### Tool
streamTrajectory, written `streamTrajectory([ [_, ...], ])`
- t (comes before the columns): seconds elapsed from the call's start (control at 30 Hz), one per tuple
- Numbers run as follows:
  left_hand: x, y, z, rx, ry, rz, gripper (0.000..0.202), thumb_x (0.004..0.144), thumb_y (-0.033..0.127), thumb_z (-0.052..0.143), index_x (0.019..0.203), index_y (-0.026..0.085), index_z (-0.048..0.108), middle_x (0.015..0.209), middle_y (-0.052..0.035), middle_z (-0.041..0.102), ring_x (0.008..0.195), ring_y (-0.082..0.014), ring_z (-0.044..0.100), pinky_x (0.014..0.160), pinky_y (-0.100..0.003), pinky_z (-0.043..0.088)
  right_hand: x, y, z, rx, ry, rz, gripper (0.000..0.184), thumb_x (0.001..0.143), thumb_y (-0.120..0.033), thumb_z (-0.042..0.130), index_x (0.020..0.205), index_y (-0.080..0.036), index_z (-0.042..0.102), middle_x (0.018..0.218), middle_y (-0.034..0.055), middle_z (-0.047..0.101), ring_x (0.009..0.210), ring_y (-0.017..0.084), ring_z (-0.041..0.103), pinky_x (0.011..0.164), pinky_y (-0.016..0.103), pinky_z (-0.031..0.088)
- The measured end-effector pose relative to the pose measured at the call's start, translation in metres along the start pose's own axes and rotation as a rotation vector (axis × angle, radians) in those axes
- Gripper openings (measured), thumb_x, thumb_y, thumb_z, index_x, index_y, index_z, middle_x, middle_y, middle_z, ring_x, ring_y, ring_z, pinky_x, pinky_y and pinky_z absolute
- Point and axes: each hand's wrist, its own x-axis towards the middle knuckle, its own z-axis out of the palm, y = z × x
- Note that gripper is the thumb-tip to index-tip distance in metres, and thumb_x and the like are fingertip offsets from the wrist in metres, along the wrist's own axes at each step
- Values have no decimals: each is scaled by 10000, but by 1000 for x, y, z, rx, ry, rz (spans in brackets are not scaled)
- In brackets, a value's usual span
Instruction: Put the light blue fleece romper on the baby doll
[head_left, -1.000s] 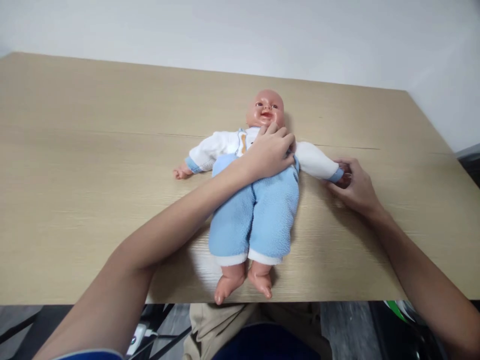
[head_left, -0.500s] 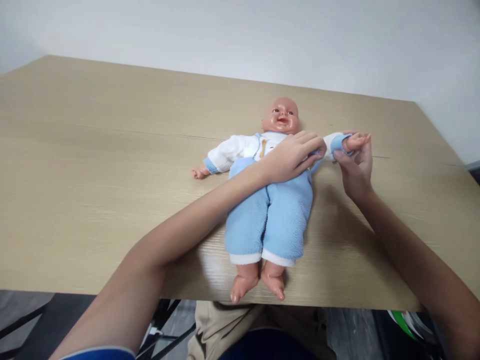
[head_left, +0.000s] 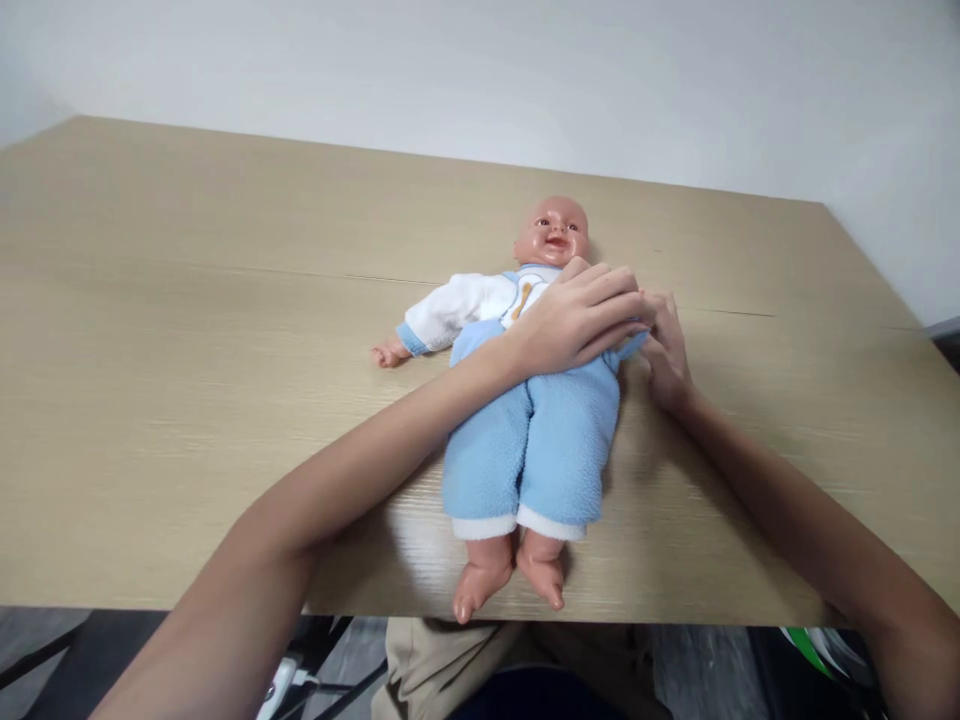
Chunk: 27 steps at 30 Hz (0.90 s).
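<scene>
A baby doll (head_left: 534,430) in a white top and light blue trousers lies on its back on the wooden table (head_left: 187,330), its feet at the near edge. My left hand (head_left: 585,315) rests flat on its chest and shoulder with the fingers stretched out. My right hand (head_left: 666,355) presses against the doll's right-side shoulder, with its fingers tucked under my left hand. That arm of the doll is hidden between my two hands. The other doll arm (head_left: 427,320) lies stretched out to the left.
The table meets a pale wall (head_left: 480,80) at the back. Under the near edge show my lap (head_left: 450,670), dark chair or table legs (head_left: 322,660) and something green (head_left: 810,625) at the lower right.
My right hand has brought the doll's arm from stretched out on the right, up and in against the body. My left hand stayed on the chest, fingers spreading over the shoulder.
</scene>
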Motion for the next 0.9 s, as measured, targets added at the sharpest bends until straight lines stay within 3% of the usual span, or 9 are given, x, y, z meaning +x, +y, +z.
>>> streamTrajectory([
  [0.07,2,1,-2,-27,31,-18,415,1266,470,381,1250,211,704,1181,-140,759,1114,-292,696,998,-467,451,-1,-4,-3,-8,-28,-4,460,1130,-703,537,1296,-330,750,1216,92,671,1145,327,618,1029,519,577],
  [0.2,8,4,-10,-125,43,-85,361,1247,471,461,1197,219,714,1138,-119,761,1103,-284,718,1004,-465,460,-4,-5,-4,-64,-88,-5,595,1132,-747,498,1451,-309,744,1327,124,657,1231,355,605,1116,593,580],
  [0.37,17,6,-19,-261,-4,-190,298,1186,443,571,1142,199,737,1152,-133,764,1107,-287,720,1010,-448,494,-8,-6,1,-93,-80,-55,582,1122,-727,582,1472,-297,759,1362,144,637,1258,374,643,1141,632,610],
  [0.5,21,1,-20,-395,-57,-349,208,1085,363,689,1128,178,773,1148,-120,790,1051,-261,721,989,-411,529,-9,-11,8,-129,-70,-61,582,1125,-683,622,1542,-294,738,1339,148,653,1293,386,660,1198,659,591],
  [0.57,22,-3,-18,-511,-89,-464,208,1040,361,728,1108,173,787,1106,-94,804,1014,-241,723,951,-383,535,-8,-13,11,-131,-51,-43,535,1144,-666,600,1487,-292,772,1320,144,670,1294,378,672,1212,661,581],
  [0.73,21,-14,-9,-788,-96,-693,377,1034,533,762,907,181,720,887,-34,726,850,-188,652,836,-344,496,-4,-16,13,-14,20,73,461,1157,-672,601,1054,-307,862,1192,110,722,1202,323,715,1170,578,608],
  [0.8,20,-16,-5,-763,-72,-724,435,1075,576,709,881,188,684,853,-25,681,818,-179,612,801,-338,471,-3,-15,14,97,26,172,461,1136,-704,622,1058,-316,858,1168,92,746,1215,310,723,1202,551,597],
  [0.9,18,-18,-3,-594,-72,-699,354,1130,495,616,958,190,668,950,-54,722,901,-198,649,855,-347,492,-2,-9,19,298,35,369,501,1108,-760,587,994,-309,774,1048,62,748,1109,289,740,1153,519,626],
])
